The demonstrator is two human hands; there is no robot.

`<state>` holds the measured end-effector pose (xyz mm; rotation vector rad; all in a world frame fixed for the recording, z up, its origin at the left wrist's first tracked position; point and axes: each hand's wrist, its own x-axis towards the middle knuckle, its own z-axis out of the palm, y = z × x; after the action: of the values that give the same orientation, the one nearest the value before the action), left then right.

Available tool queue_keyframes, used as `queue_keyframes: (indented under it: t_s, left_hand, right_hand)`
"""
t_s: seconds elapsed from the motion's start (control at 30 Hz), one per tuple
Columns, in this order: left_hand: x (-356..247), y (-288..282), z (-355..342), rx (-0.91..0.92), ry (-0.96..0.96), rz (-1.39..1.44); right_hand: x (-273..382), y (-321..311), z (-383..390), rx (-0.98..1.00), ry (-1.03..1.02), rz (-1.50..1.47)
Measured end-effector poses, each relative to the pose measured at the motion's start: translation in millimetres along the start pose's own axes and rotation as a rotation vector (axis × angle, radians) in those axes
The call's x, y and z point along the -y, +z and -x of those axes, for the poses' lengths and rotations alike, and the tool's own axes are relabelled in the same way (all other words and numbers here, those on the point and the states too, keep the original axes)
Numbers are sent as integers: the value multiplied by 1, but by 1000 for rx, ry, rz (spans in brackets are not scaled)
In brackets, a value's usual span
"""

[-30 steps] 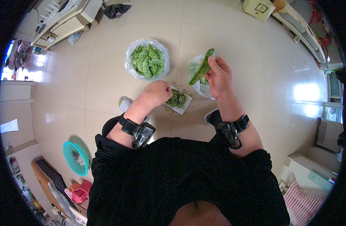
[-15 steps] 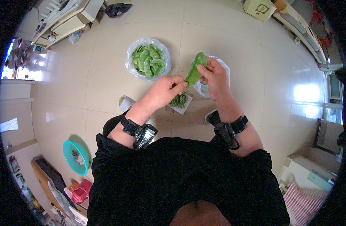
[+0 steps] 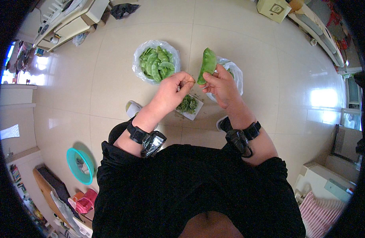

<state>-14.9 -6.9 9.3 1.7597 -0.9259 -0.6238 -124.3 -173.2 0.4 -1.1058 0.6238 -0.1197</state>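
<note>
A wide flat green bean pod stands nearly upright in my right hand, its lower end gripped between thumb and fingers. My left hand is closed in a pinch just left of the pod, apart from it; anything between its fingertips is too small to name. Beyond my left hand, a clear plastic bag lies open, full of green pods. Another pale plastic bag sits partly behind my right hand, with a bit of green inside. Below my hands, green trimmings are heaped on white paper.
Scraps dot the tiled floor around the paper. My shoes flank it. A turquoise basin stands at the left, near a pink container. A cabinet and a black bag are at the far left.
My left fingers have come off the pod's lower end and moved slightly left. My right hand has tipped the pod more upright and shifted it a little to the left.
</note>
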Motion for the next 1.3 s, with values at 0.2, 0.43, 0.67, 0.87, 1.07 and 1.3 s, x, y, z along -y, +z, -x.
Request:
queue_keyframes:
  t_s: [0.2,0.43,0.67,0.87,1.07,1.3]
  left_hand:
    - [-2,-2,-2,-39,159,-149]
    - [-1,-3,-1,-15,211,-299]
    - [-1,-3,0,-13,259,-379]
    - [0,-3,0,1,305,-431]
    - [2,-1,1,21,353,-445]
    - [7,1,1,33,386,-450]
  right_hand:
    - [-2,0,-2,7,-6,9]
    - [-4,0,-3,82,-39,8]
    - [-3,3,0,103,-3,16]
    - [-5,2,-1,114,-5,66]
    - [-9,2,-2,112,10,58]
    - [-15,1,-4,113,14,71]
